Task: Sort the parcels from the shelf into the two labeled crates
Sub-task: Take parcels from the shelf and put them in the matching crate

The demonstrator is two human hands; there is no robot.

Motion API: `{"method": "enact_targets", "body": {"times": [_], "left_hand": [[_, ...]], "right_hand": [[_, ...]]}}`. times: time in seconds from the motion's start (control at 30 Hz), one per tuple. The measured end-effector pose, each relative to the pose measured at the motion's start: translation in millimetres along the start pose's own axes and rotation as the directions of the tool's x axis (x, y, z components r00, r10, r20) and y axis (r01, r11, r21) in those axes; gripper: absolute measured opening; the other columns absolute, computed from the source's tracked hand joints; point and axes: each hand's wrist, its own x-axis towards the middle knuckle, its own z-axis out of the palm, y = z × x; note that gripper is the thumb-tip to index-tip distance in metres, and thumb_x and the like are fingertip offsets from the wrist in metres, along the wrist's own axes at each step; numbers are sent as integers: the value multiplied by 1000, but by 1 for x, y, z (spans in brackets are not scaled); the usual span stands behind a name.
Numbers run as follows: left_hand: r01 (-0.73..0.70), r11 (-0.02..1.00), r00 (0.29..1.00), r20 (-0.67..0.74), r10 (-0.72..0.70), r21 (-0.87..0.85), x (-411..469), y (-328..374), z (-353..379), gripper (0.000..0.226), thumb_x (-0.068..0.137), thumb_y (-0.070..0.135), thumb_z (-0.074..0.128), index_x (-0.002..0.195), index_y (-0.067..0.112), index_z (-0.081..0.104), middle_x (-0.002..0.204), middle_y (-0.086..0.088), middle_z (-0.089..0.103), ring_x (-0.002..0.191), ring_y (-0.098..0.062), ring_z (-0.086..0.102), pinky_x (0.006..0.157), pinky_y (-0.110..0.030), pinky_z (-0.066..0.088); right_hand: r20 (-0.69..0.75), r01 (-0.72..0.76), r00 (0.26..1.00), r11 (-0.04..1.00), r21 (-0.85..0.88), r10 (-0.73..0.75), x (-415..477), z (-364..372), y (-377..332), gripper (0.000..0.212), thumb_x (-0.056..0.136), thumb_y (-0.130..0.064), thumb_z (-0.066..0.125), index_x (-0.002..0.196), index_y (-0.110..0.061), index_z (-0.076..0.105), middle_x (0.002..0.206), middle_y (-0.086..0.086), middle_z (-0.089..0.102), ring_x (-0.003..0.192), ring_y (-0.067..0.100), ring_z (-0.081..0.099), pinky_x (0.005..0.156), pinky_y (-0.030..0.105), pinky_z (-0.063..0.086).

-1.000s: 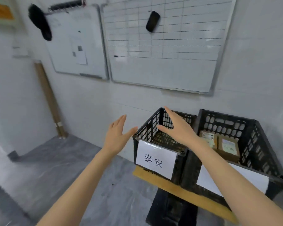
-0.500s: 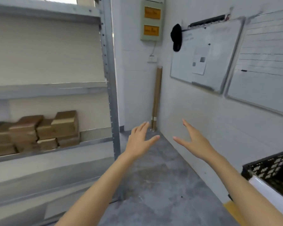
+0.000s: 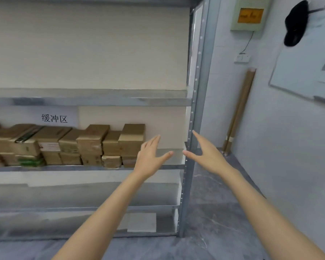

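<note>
You face a row of brown cardboard parcels (image 3: 94, 145) on the middle board of the grey metal shelf (image 3: 64, 168). They sit in stacks about 2 high, packed side by side, running out of view on your left. The rightmost stack (image 3: 131, 137) stands tallest and ends short of the right upright. Some carry white labels; 1 low parcel shows green.

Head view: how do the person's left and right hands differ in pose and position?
The bare left hand shows in front of the right end of the brown cardboard parcels; the bare right hand shows partly in front of the grey metal shelf post. The left hand's fingers slant up and right, the right hand's up and left. Both are open and hold nothing; their thumbs point toward each other, apart.
</note>
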Motion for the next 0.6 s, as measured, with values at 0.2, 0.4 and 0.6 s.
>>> {"method": "enact_targets", "body": {"times": [0.2, 0.4, 0.6], "left_hand": [[102, 995, 993, -57, -102, -4, 60, -86, -41, 93, 79, 60, 66, 153, 23, 23, 158, 6, 25, 145, -15, 19, 117, -40, 22], [174, 985, 984, -28, -174, -15, 111, -159, -56, 109, 69, 56, 78, 154, 20, 19, 159, 3, 24, 145, -15, 22, 117, -41, 27], [293, 953, 952, 70, -299, 83, 153, -216, -55, 123, 58, 60, 83, 153, 16, 17, 157, -2, 29, 143, -20, 30, 113, -43, 33]], "right_hand": [[89, 27, 996, 998, 48, -31, 103, 74, -27, 94, 86, -61, 62, 158, -27, 12, 163, -8, 20, 148, 12, 22, 116, 34, 24], [195, -6, 981, 995, 103, -14, 179, 141, -31, 96, 85, -55, 67, 158, -26, 10, 164, -4, 16, 150, 14, 15, 121, 40, 20], [264, -66, 964, 994, 90, 40, 229, 189, -19, 105, 81, -50, 75, 158, -23, 9, 165, 2, 14, 151, 19, 16, 121, 38, 20]]}}
